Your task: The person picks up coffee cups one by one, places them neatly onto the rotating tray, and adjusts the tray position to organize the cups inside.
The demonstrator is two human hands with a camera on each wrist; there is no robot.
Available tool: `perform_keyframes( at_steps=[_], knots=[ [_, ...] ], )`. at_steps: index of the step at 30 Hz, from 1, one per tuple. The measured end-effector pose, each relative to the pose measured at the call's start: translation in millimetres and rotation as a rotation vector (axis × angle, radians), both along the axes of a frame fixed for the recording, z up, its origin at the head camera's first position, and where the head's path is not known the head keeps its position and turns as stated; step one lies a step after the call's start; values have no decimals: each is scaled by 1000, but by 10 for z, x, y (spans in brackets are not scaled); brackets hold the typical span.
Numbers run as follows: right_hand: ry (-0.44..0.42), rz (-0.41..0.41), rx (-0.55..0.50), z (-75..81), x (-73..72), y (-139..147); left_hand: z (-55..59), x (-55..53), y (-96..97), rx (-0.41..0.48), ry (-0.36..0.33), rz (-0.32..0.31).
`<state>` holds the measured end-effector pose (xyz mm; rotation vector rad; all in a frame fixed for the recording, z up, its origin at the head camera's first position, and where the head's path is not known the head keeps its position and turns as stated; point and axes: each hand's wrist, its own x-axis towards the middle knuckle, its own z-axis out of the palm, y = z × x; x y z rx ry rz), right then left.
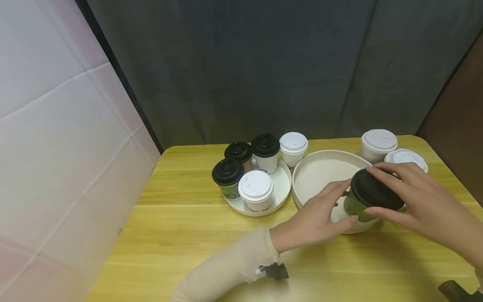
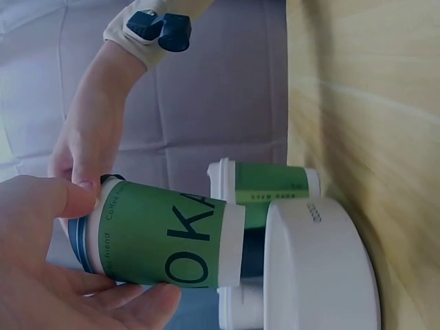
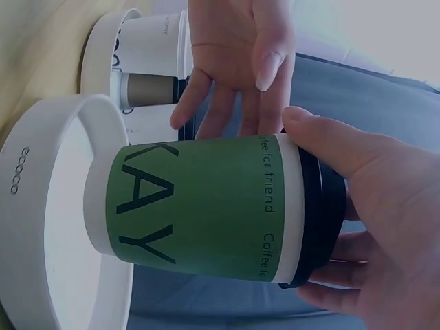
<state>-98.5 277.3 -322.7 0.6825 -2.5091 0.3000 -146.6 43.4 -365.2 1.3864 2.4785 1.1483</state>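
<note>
My right hand (image 1: 419, 197) grips a green paper coffee cup (image 1: 354, 207) by its black lid, thumb on one side and fingers on the other. The cup hangs over the near right part of a round cream tray (image 1: 320, 176), its base above the rim in the left wrist view. Lettering shows on its green sleeve (image 3: 206, 210). Beside the cup's left side is my left hand (image 1: 315, 218), palm turned toward it and fingers extended. Whether those fingers touch the cup, I cannot tell.
Left of the tray, a smaller round white tray (image 1: 282, 184) bears several lidded cups, black lids and white. A white-lidded cup (image 1: 293, 147) stands behind, between the trays. Two more white-lidded cups, one at the back (image 1: 377, 144), are at the right. A dark curtain (image 1: 245, 75) closes the back.
</note>
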Motion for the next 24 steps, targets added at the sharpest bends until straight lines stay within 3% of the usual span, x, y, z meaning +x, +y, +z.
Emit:
perform_keyframes(
  at_steps=[8,17,24],
  knots=[
    [-6,53,-37,-34,-174,-170,-19,-58,-145,27,-8,74],
    [-73,72,-58,-95,-352,-393,-94,-104,-294,52,-27,169],
    [-34,131,-75,-188,-490,-486,-154,-130,-359,28,-1,226]
  ],
)
